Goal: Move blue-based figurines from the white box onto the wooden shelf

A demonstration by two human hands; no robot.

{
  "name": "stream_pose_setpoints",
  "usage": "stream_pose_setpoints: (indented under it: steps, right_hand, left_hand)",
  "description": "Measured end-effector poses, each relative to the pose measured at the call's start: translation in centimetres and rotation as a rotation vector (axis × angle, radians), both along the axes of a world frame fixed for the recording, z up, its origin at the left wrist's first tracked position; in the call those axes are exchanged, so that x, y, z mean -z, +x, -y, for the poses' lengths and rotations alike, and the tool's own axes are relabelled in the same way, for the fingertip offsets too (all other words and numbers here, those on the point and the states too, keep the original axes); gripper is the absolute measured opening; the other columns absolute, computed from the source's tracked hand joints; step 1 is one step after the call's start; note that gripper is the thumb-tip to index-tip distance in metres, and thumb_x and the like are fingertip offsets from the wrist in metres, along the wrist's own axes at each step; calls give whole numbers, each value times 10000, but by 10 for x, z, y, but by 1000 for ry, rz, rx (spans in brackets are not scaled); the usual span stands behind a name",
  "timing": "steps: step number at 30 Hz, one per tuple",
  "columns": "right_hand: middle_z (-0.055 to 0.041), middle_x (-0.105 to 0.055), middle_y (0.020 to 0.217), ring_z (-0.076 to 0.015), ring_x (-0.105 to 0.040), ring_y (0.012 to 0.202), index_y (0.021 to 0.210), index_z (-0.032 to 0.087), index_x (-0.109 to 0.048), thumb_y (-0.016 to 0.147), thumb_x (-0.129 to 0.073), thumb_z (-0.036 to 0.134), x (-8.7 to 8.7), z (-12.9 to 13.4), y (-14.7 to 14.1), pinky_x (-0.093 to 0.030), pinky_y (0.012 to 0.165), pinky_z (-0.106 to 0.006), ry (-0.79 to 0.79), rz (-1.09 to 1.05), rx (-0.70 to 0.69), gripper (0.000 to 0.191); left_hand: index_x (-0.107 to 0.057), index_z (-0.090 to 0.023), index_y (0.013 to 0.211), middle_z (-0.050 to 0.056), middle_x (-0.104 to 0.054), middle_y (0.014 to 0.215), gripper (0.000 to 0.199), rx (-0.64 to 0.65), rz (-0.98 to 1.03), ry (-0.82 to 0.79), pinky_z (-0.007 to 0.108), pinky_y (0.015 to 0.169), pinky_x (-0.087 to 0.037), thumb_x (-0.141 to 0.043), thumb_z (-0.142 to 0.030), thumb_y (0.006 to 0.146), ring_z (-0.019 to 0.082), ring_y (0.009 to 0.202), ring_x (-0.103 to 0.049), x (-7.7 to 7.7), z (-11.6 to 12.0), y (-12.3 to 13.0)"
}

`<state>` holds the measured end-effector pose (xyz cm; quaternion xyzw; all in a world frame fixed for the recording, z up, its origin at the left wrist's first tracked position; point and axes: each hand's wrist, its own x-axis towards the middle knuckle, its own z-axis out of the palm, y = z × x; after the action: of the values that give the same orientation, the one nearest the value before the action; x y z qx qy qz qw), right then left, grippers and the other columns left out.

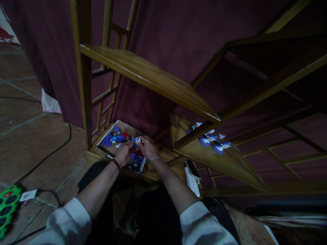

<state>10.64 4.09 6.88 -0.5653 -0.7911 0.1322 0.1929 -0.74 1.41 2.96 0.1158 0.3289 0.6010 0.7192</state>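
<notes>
A shallow white-edged box (103, 140) sits on a low wooden shelf in front of me, with several small toy figurines inside, mostly blue, purple and red. Over the box, my right hand (148, 148) pinches a small blue-and-white figurine (136, 140). My left hand (124, 153) is closed from the other side, its fingertips up against the same figurine; the fingers partly hide it. A purple-and-dark figurine (135, 160) lies in the near right part of the box, below my hands.
More figurines (221, 146) on round purple bases stand on a wooden shelf (204, 156) to the right. A higher shelf board (148, 78) juts out above the box. A phone (193, 169) rests on a white item. At left, a green object (9, 207) and black cables lie on the tiled floor.
</notes>
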Motion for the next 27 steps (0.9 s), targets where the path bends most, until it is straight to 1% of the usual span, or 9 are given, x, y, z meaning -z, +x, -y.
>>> stream_pose_setpoints:
  steps: [3, 7, 11, 15, 16, 21, 27]
  right_hand:
    - [-57, -596, 886, -181, -539, 862, 963, 203, -627, 735, -565, 223, 1, -4, 1, -410, 780, -279, -12, 15, -41, 237]
    - [-58, -603, 850, -180, -546, 816, 958, 183, -634, 723, -577, 219, 1, -7, 2, -416, 744, -273, -27, 26, -70, 244]
    - [-54, -602, 856, -169, -546, 811, 967, 185, -629, 717, -578, 205, 6, -7, 2, -406, 745, -262, -68, 51, -38, 256]
    - [-47, -596, 882, -154, -538, 833, 971, 196, -617, 746, -544, 226, 9, -4, 0, -391, 747, -247, -87, 104, -18, 238]
    - [-44, -595, 882, -151, -536, 836, 965, 197, -617, 751, -539, 235, 8, -3, 0, -388, 747, -241, -86, 118, -20, 231]
    - [-36, -597, 883, -137, -543, 822, 962, 203, -607, 765, -517, 276, 7, 1, -8, -385, 731, -219, -81, 150, -9, 229]
    - [-35, -616, 889, -135, -567, 835, 940, 210, -612, 767, -501, 267, 20, -1, -17, -395, 735, -206, -48, 133, 82, 213]
  left_hand:
    - [-567, -129, 648, 37, -624, 686, 57, 12, -2, -2, 336, 748, -487, -555, -81, 677, 169, 762, -604, 1, 1, 2]
    - [-548, -139, 617, 10, -602, 621, 84, -26, -56, -7, 317, 731, -490, -560, -75, 670, 135, 661, -591, 2, 2, 5]
    - [-543, -140, 600, -4, -589, 581, 86, -32, -104, -33, 281, 700, -490, -565, -91, 668, 103, 584, -565, 3, -1, 10]
    - [-565, -124, 633, 4, -589, 576, 11, -63, -163, -108, 277, 660, -481, -567, -113, 632, 121, 589, -580, 4, -2, 14]
    - [-568, -122, 638, 8, -591, 577, 18, -70, -180, -121, 278, 650, -477, -564, -119, 622, 130, 596, -585, 4, -2, 14]
    - [-575, -135, 642, 28, -618, 613, 85, -101, -237, -91, 277, 630, -459, -512, -133, 585, 151, 600, -584, 4, 1, 11]
    - [-600, -148, 637, 33, -614, 600, 125, -161, -416, -72, 257, 621, -439, -481, -162, 599, 147, 583, -563, 18, -6, 11]
